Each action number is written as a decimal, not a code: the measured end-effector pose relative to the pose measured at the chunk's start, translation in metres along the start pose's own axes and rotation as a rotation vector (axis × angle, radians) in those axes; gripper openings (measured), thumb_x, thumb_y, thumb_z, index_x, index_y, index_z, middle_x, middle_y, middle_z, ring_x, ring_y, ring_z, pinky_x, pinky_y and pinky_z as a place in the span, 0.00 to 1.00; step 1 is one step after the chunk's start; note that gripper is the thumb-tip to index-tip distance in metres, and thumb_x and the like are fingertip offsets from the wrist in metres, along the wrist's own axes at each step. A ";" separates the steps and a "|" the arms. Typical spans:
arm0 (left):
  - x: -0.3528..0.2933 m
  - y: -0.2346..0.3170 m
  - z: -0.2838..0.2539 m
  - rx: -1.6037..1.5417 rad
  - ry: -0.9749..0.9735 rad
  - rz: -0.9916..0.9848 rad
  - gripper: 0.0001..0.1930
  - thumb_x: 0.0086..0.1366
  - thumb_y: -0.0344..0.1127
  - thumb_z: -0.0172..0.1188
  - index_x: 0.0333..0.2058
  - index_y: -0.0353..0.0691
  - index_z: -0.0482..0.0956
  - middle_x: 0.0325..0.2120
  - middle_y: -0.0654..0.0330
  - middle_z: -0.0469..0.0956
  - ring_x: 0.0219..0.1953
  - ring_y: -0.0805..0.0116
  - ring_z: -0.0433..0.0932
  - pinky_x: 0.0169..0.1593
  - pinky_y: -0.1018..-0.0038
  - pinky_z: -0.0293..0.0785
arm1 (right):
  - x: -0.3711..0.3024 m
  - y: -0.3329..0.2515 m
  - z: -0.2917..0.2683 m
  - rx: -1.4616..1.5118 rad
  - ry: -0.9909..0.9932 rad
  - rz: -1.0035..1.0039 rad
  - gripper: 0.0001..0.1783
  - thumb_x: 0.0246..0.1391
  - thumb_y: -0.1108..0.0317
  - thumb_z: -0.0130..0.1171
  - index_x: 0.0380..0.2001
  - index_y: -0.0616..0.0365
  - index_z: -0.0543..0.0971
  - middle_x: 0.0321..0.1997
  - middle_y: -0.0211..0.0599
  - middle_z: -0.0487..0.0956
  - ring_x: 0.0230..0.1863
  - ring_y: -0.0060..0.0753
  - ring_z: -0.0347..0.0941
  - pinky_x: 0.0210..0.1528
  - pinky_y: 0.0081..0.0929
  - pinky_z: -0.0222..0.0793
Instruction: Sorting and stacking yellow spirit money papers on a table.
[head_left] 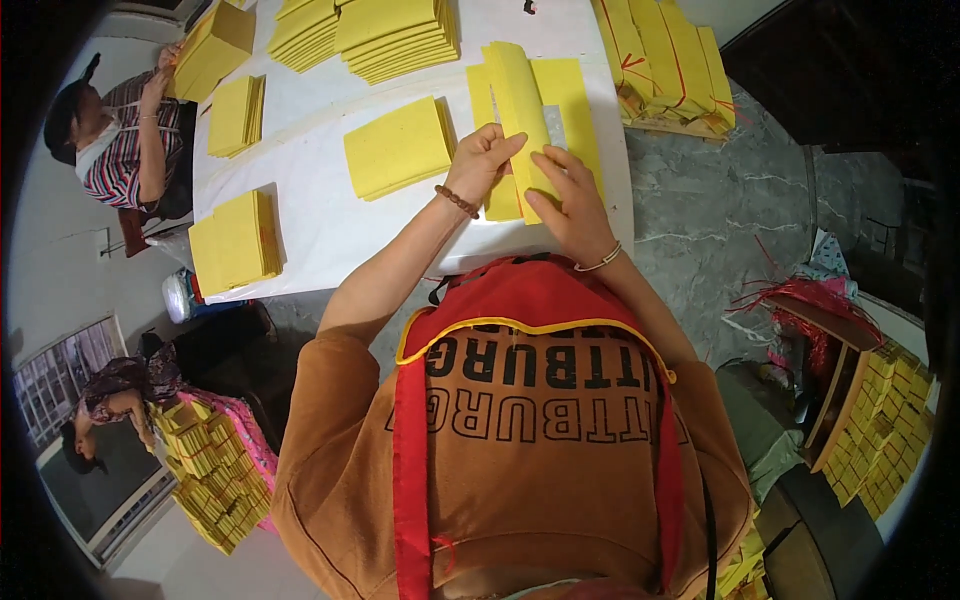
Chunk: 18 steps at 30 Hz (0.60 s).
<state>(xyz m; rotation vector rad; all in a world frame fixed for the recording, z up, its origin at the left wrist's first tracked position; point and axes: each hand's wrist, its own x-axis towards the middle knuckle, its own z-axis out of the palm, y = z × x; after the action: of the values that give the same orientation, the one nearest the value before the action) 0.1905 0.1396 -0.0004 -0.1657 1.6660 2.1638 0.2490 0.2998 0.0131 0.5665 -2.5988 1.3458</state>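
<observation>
Left forearm is extended up and to the right from the lower edge, elbow bent outward; its wrist is ringed by a brown beaded bracelet [457, 201]. The left hand [486, 162] is turned inward, fingers curled, thumb laid toward the right. Right forearm is angled up and to the left, and a pale thin bangle [600, 258] is worn at the wrist. The right hand [574, 196] is held with fingers slightly bent and thumb parted from them.

A long, narrow strip of folded yellow paper [514, 95] is located between the two hands, its length pointed away from the body. Its left edge is pinched by the left hand. Its right side is touched by the right fingertips; that hand is not clenched. Beneath the strip, flat yellow paper sheets [575, 90] are spread near the edge of a white-covered table [300, 180]; a small grey patch [554, 126] is exposed at the strip's right. To the left, well apart from the right hand, a flat stack of yellow folded paper [396, 150] is seen.
</observation>
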 end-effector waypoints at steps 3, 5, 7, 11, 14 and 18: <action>0.000 -0.002 0.012 -0.100 0.044 0.002 0.08 0.58 0.37 0.57 0.28 0.39 0.72 0.17 0.69 0.71 0.16 0.85 0.63 0.19 0.87 0.58 | 0.000 0.012 0.000 0.346 0.042 0.205 0.27 0.48 0.65 0.54 0.51 0.63 0.63 0.53 0.45 0.63 0.53 0.40 0.61 0.52 0.29 0.58; -0.001 -0.002 0.018 -0.112 0.055 -0.006 0.08 0.58 0.37 0.56 0.28 0.38 0.73 0.17 0.69 0.71 0.16 0.85 0.63 0.19 0.87 0.58 | -0.001 0.018 0.001 0.572 0.082 0.347 0.29 0.50 0.64 0.53 0.54 0.62 0.60 0.54 0.45 0.62 0.53 0.37 0.61 0.52 0.28 0.58; 0.001 -0.006 0.021 -0.125 0.071 -0.014 0.08 0.58 0.37 0.56 0.29 0.38 0.73 0.17 0.69 0.72 0.16 0.85 0.63 0.19 0.87 0.58 | 0.003 0.020 -0.002 0.800 0.116 0.488 0.30 0.52 0.63 0.52 0.56 0.62 0.57 0.56 0.44 0.61 0.54 0.34 0.61 0.53 0.27 0.58; 0.008 -0.022 0.016 -0.190 0.096 0.041 0.08 0.59 0.37 0.55 0.30 0.38 0.73 0.18 0.69 0.72 0.15 0.85 0.63 0.18 0.87 0.57 | 0.014 0.023 -0.010 0.997 0.143 0.746 0.30 0.55 0.61 0.47 0.58 0.62 0.54 0.58 0.42 0.60 0.54 0.30 0.61 0.53 0.24 0.57; 0.003 -0.013 0.022 -0.143 0.113 0.024 0.08 0.59 0.38 0.55 0.29 0.39 0.73 0.17 0.70 0.71 0.14 0.85 0.61 0.17 0.87 0.55 | 0.018 0.031 -0.008 1.116 0.175 0.786 0.29 0.56 0.60 0.45 0.58 0.62 0.55 0.57 0.42 0.61 0.54 0.29 0.60 0.53 0.23 0.56; 0.008 -0.022 0.014 -0.192 0.106 0.017 0.06 0.60 0.35 0.52 0.30 0.38 0.73 0.24 0.66 0.75 0.21 0.83 0.69 0.23 0.86 0.63 | 0.023 0.035 -0.006 1.143 0.145 0.652 0.27 0.57 0.61 0.44 0.56 0.63 0.57 0.56 0.42 0.63 0.56 0.30 0.59 0.55 0.23 0.55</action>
<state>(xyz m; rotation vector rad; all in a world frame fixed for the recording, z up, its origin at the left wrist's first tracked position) 0.1936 0.1597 -0.0187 -0.3273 1.5170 2.3635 0.2131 0.3173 -0.0028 -0.3444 -1.6928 2.8963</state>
